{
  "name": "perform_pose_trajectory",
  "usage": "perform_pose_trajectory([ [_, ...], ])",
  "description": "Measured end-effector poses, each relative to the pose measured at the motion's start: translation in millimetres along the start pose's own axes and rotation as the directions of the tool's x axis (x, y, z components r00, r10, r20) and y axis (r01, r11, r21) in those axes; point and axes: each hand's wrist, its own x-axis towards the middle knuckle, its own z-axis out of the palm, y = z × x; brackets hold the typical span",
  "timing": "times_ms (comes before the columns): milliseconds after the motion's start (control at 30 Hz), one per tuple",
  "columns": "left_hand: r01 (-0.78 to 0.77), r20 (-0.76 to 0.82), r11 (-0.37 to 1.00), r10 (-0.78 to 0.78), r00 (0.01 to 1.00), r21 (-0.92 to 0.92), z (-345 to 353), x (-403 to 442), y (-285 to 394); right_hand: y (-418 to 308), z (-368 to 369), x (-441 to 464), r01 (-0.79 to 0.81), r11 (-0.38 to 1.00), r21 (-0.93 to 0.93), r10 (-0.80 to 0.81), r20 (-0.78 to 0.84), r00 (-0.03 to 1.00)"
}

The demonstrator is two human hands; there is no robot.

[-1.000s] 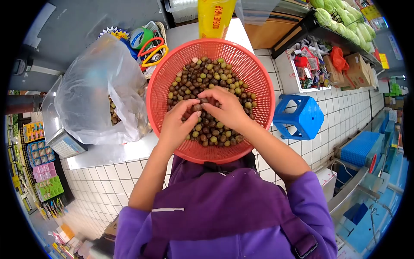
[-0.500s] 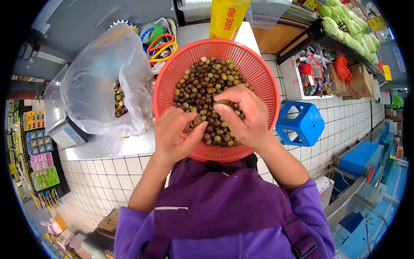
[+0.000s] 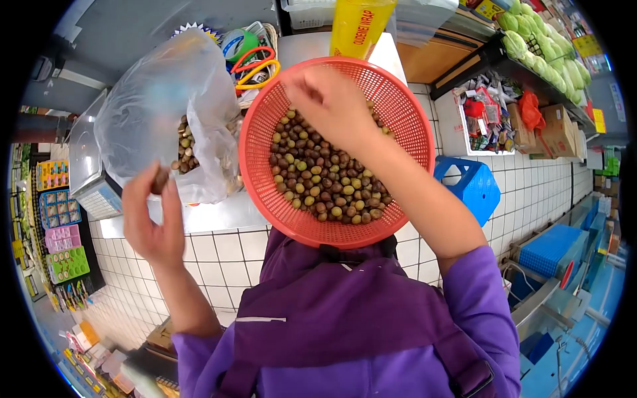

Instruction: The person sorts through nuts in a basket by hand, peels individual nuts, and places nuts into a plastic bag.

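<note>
Left hand pinches one fruit by the bag of fruit near the worktop's edge, right hand half-curled, hold unclear, over the fruit-filled colander.

Basket at frame centre, fruits inside; left of it, on the worktop, plastic bag; at top edge, wrap box; at right, on the floor, stool.

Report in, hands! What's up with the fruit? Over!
Left hand: pinching one brown fruit near the plastic bag. Right hand: blurred over the red basket, grip unclear. Nothing visibly blocking either.
</note>
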Motion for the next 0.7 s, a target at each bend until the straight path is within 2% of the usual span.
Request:
perform_pose_trajectory([
  [33, 0.018, 0.023, 1.000, -0.019, 1.000, 0.019, 0.5, 4.7, -7.1, 17.3, 6.9, -16.7, -0.156, 0.985, -0.080, 0.165, 0.122, 0.979],
  [67, 0.034, 0.048, 0.999, -0.036, 0.998, 0.037, 1.3, 8.8, -13.2, 38.5, 19.2, -33.3, -0.078, 0.979, -0.188, 0.123, 0.241, 0.963],
  [100, 0.033, 0.049, 0.999, -0.035, 0.998, 0.038, 3.4, 10.7, -19.2, 47.3, 29.4, -47.9, -0.035, 0.980, -0.197, 0.102, 0.345, 0.933],
  [133, 0.037, 0.068, 0.999, -0.039, 0.997, 0.032, 6.9, 10.3, -25.2, 51.4, 42.9, -58.7, -0.052, 0.964, -0.261, 0.155, 0.391, 0.907],
  [200, 0.032, 0.097, 0.999, -0.034, 0.995, 0.024, 14.9, 12.8, -34.7, 57.4, 62.3, -70.7, -0.059, 0.962, -0.266, 0.165, 0.397, 0.903],
  [267, 0.028, 0.179, 0.987, -0.057, 0.982, 0.160, 20.2, 15.8, -40.1, 61.6, 73.6, -75.7, 0.022, 0.915, -0.403, 0.176, 0.448, 0.877],
  [300, 0.024, 0.181, 0.987, -0.053, 0.982, 0.161, 20.4, 16.8, -39.4, 57.8, 70.4, -72.8, 0.001, 0.917, -0.398, 0.212, 0.491, 0.845],
  [367, 0.181, 0.273, 0.941, -0.261, 0.926, 0.286, 21.3, 18.7, -35.7, 57.6, 66.7, -76.6, 0.016, 0.924, -0.382, 0.180, 0.471, 0.863],
  [433, 0.199, 0.211, 0.952, -0.248, 0.945, 0.231, 18.0, 25.9, -8.4, 54.9, 58.1, -80.8, 0.035, 0.927, -0.372, 0.147, 0.449, 0.881],
  [467, 0.219, 0.149, 0.959, -0.247, 0.958, 0.181, 13.8, 23.3, 4.1, 48.6, 52.2, -85.4, -0.170, 0.966, -0.195, 0.236, 0.394, 0.888],
  [500, 0.169, 0.229, 0.974, -0.201, 0.953, 0.151, 11.3, 8.1, 6.6, 40.2, 45.8, -89.5, -0.356, 0.934, 0.003, 0.331, 0.360, 0.872],
  [533, -0.142, 0.282, 0.989, 0.146, 0.948, -0.034, 19.2, -2.2, 8.4, 26.8, 35.6, -90.7, -0.356, 0.934, 0.003, 0.330, 0.367, 0.870],
  [567, -0.258, 0.424, 0.962, 0.272, 0.864, -0.092, 25.6, -5.8, 25.3, 9.2, 22.0, -89.4, -0.468, 0.867, 0.170, 0.380, 0.383, 0.842],
  [600, -0.127, 0.480, 0.979, 0.190, 0.856, -0.161, 37.4, -11.4, 43.1, -4.1, 11.5, -89.7, -0.561, 0.761, 0.326, 0.424, 0.405, 0.810],
  [633, -0.069, 0.512, 0.984, 0.146, 0.846, -0.167, 48.6, -14.9, 49.2, -12.8, 6.1, -93.1, -0.562, 0.761, 0.325, 0.425, 0.405, 0.810],
  [700, -0.082, 0.506, 0.968, 0.194, 0.840, -0.236, 63.1, -26.9, 44.8, -24.4, -2.5, -100.0, -0.548, 0.670, 0.501, 0.390, 0.392, 0.834],
])
